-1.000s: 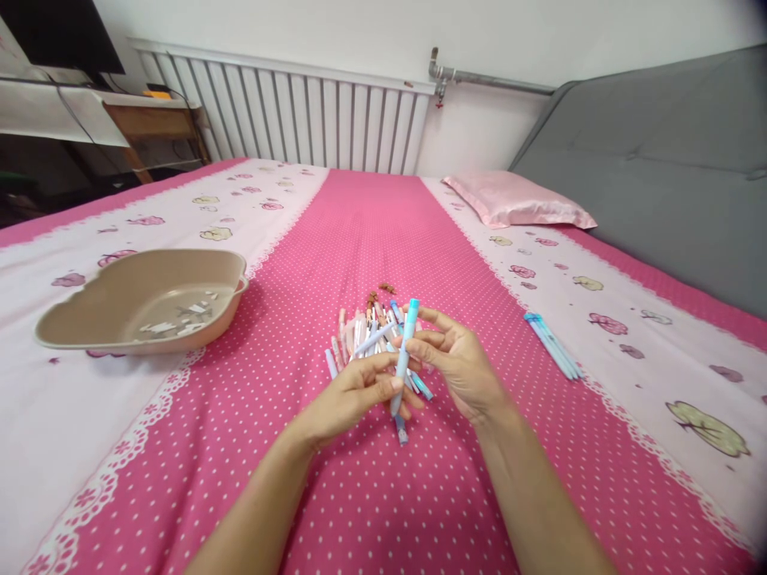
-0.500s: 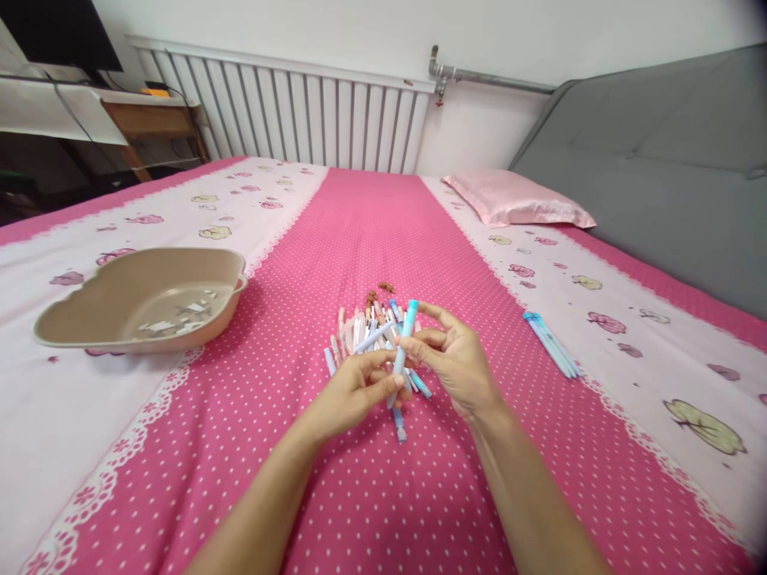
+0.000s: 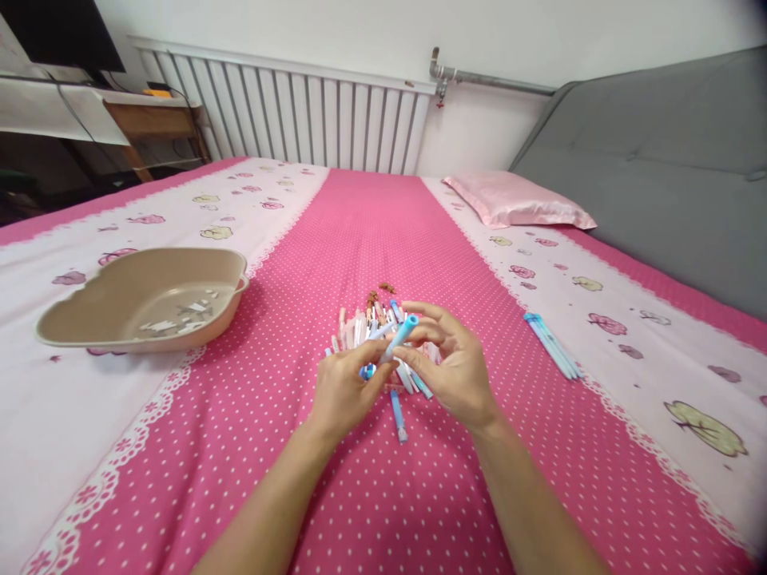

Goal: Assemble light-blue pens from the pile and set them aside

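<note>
Between my two hands is a light blue pen [image 3: 400,339] with a brighter blue end, tilted up and to the right. My left hand [image 3: 351,389] is closed on its lower part, thumb against fingers. The thumb and curled fingers of my right hand [image 3: 455,367] close around it nearer the bright end, the index finger stretched past it. Under and behind the hands lies a heap of pens [image 3: 359,326], mostly pink, white and blue, partly hidden by my fingers. One blue pen [image 3: 399,417] sticks out of the heap toward me.
To the right lies a separate row of light blue pens [image 3: 551,345]. A beige basin [image 3: 144,279] with white and grey scraps stands at left. Small brown pieces [image 3: 387,287] lie behind the heap. Farther back are a pink pillow [image 3: 515,198] and a white radiator [image 3: 288,112].
The pen in my hands has tipped from nearly upright to a lower slant, its bright end now turned toward the camera. My left hand has turned with it; the heap looks the same.
</note>
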The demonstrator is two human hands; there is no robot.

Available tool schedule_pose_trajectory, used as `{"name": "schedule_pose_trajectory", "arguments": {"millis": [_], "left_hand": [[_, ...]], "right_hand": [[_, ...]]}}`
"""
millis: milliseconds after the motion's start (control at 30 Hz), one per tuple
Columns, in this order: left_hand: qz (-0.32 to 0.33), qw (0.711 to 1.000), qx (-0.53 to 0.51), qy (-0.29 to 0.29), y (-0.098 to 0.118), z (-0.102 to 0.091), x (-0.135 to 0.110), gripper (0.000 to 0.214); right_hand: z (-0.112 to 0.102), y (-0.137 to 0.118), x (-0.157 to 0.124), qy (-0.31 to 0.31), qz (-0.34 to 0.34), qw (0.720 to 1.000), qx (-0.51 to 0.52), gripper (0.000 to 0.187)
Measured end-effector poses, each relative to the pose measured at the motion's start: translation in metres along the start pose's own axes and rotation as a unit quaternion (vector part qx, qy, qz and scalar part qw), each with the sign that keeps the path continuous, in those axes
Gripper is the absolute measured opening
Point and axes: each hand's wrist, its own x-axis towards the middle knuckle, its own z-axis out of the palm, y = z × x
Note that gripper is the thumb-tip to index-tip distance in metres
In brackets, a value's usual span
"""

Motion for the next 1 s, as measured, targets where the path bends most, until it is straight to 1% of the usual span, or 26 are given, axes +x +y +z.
{"name": "schedule_pose_trajectory", "arguments": {"millis": [100, 267, 433, 500, 567, 633, 700, 767, 867, 933, 1000], "left_hand": [[0.014, 0.999, -0.004, 0.028, 0.001, 0.000, -0.001, 0.018], [0.004, 0.999, 0.002, 0.045, 0.005, 0.002, -0.001, 0.007], [-0.008, 0.998, -0.012, 0.063, 0.008, 0.001, 0.000, 0.015], [-0.026, 0.996, -0.034, 0.080, 0.006, -0.001, 0.002, 0.015], [-0.060, 0.990, -0.068, 0.110, 0.002, -0.005, 0.004, 0.017], [-0.099, 0.978, -0.117, 0.144, -0.003, -0.008, 0.006, 0.021], [-0.125, 0.963, -0.163, 0.174, -0.006, -0.011, 0.008, 0.024], [-0.143, 0.952, -0.182, 0.201, -0.009, -0.013, 0.010, 0.024], [-0.172, 0.943, -0.177, 0.224, -0.010, -0.014, 0.011, 0.022], [-0.186, 0.940, -0.177, 0.224, -0.012, -0.013, 0.012, 0.021], [-0.191, 0.939, -0.178, 0.224, -0.014, -0.013, 0.012, 0.020]], "right_hand": [[0.001, -0.003, -0.002, 0.004, -0.014, 1.000, -0.017, 0.043], [0.002, -0.002, -0.003, 0.009, -0.007, 1.000, -0.010, 0.044], [0.003, 0.001, -0.001, -0.011, 0.018, 1.000, 0.022, 0.045], [0.002, 0.004, 0.000, -0.008, 0.035, 0.999, 0.035, 0.043], [-0.001, 0.009, 0.003, 0.021, 0.046, 0.998, 0.035, 0.036], [-0.004, 0.017, 0.005, 0.058, 0.057, 0.997, 0.005, 0.029], [-0.007, 0.025, 0.006, 0.070, 0.077, 0.993, -0.053, 0.026], [-0.008, 0.031, 0.006, 0.044, 0.101, 0.985, -0.133, 0.026], [-0.005, 0.034, 0.003, -0.046, 0.112, 0.965, -0.234, 0.025], [-0.001, 0.032, 0.000, -0.112, 0.081, 0.953, -0.271, 0.026], [0.004, 0.028, -0.002, -0.171, 0.032, 0.940, -0.293, 0.028]]}}
